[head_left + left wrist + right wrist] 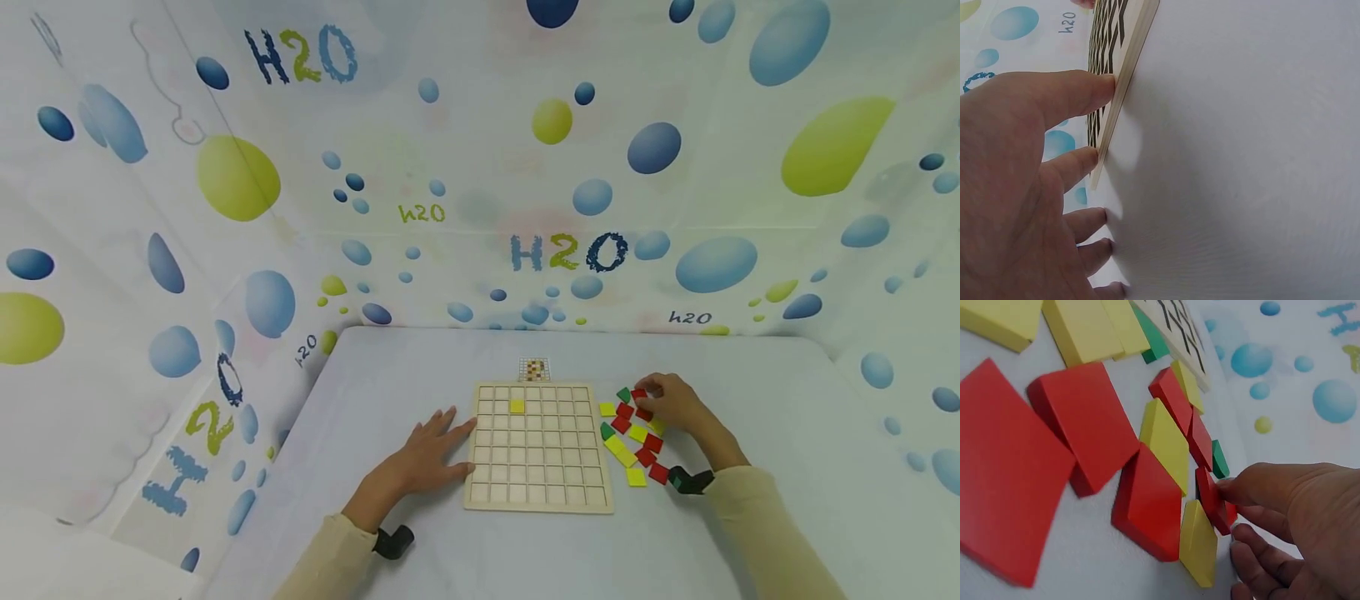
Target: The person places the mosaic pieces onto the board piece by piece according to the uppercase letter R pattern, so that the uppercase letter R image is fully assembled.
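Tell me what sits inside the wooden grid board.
One yellow tile lies in a cell of the second row of the wooden grid board. The other visible cells show bare wood. The left hand rests against its left edge, covering no cells.

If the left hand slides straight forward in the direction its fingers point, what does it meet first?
The left hand lies flat on the table, fingers pointing at the wooden grid board. The left wrist view shows two fingertips already at the board's left edge, so it would probably push the board at once.
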Demonstrator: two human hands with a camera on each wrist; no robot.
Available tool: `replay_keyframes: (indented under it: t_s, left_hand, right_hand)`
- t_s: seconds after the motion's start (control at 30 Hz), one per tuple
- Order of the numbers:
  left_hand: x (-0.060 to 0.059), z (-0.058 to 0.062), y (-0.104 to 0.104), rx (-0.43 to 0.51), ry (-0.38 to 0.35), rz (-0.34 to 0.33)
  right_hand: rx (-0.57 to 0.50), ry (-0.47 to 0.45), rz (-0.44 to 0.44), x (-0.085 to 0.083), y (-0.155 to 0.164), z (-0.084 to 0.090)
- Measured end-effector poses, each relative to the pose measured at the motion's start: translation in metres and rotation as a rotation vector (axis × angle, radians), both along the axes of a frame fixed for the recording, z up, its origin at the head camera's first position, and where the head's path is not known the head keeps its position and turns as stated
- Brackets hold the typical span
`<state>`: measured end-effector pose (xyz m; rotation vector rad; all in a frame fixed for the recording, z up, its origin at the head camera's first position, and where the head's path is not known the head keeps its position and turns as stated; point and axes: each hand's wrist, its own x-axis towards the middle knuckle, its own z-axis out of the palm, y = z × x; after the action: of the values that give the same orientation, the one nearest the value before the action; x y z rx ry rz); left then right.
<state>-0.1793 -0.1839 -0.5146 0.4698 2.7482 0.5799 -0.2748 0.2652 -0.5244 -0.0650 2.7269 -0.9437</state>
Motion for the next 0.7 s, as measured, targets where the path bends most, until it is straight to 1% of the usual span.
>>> replay_keyframes:
  t_s: [0.2,0.27,0.4,0.6,0.7]
  left_hand:
    - [0.0015,0.0015,-0.0012,0.013,-0.010,0.000]
    - [0.0016,0.0021,-0.0015,0.017,-0.010,-0.001]
    - [0.0009,0.0015,-0.0020,0.025,-0.007,-0.006]
    - [-0.0003,-0.0017,-0.0020,0.011,-0.013,-0.010]
    - [-0.0008,-0.0025,-0.0019,0.006,-0.010,-0.004]
  right_hand:
    - [0.009,-0.069,0.030,0.0044,-0.0072,0.0045]
    - [0.014,-0.077,0.037,0.0055,-0.0090,0.0067]
    - [0.022,-0.055,0.031,0.0061,-0.0108,0.0071]
    - [0.037,-0.003,-0.031,0.0079,-0.0102,0.0013]
    - [0.031,0.017,-0.036,0.0092,-0.0088,0.0006]
